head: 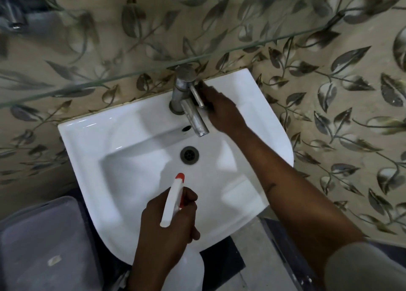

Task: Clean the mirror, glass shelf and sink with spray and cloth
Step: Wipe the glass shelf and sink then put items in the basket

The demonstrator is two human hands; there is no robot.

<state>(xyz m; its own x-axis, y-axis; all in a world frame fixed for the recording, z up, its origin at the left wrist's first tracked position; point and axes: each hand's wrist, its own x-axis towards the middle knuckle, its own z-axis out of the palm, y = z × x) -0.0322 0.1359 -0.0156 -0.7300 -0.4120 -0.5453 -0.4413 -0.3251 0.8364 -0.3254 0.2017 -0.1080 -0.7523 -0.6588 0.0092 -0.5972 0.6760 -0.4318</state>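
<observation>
A white sink fills the middle of the view, with a dull metal tap at its back edge and a drain in the bowl. My left hand grips a white spray bottle over the front of the bowl, its red nozzle pointing toward the drain. My right hand reaches to the right side of the tap, beside its lever. It seems to press a dark cloth there, though the hand is blurred. The glass shelf runs diagonally above the sink. The mirror is out of view.
Beige wall tiles with a grey leaf pattern surround the sink. A grey plastic bin with a lid stands at the lower left, close to the sink's edge. Metal shelf brackets show through the glass at the top left.
</observation>
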